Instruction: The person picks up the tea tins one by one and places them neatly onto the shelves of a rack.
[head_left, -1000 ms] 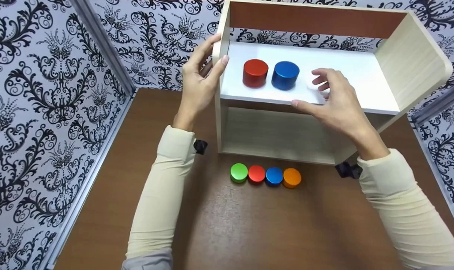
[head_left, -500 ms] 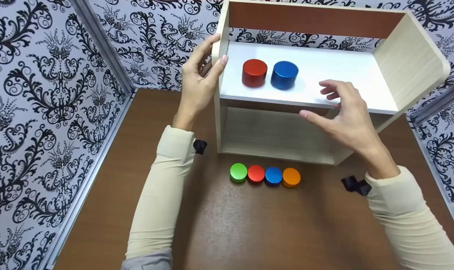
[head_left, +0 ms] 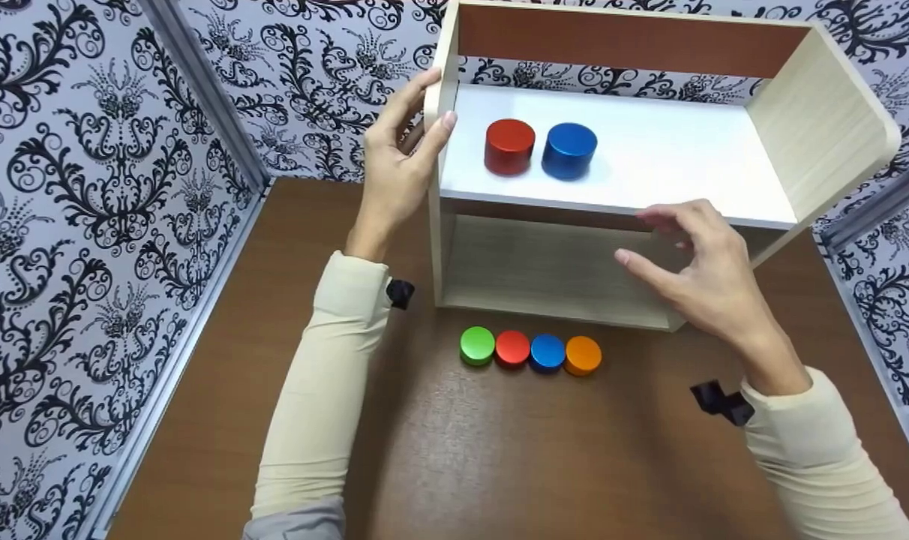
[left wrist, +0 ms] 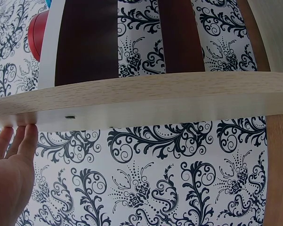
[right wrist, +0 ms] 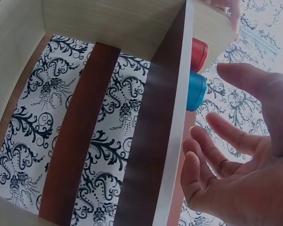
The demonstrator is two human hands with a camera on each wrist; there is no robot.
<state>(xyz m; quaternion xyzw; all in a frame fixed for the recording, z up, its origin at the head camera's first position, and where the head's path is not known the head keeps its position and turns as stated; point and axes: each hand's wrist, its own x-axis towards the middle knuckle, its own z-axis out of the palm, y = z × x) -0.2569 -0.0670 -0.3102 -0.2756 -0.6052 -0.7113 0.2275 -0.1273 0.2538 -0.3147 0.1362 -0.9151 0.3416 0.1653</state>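
A small wooden shelf point(head_left: 559, 315) has a white upper board point(head_left: 672, 150). Its left side panel is held at the front edge by my left hand point(head_left: 398, 165), the thumb in front and the fingertips on the outer face, as the left wrist view shows. On the upper board stand a red cylinder point(head_left: 509, 147) and, just right of it, a blue cylinder point(head_left: 569, 151). My right hand point(head_left: 713, 277) hovers in front of the board's front edge, thumb and fingers spread apart with nothing between them.
Smaller round pieces stand in a row on the brown table point(head_left: 454, 450) before the shelf: green point(head_left: 477, 346), red point(head_left: 513, 349), blue point(head_left: 547, 352) and orange point(head_left: 583, 355). Patterned walls point(head_left: 124, 225) enclose the table at the left, back and right.
My right hand has drawn back from beside the blue cylinder, moving toward me and to the right. The left hand stays on the side panel, and the cylinders keep their places.
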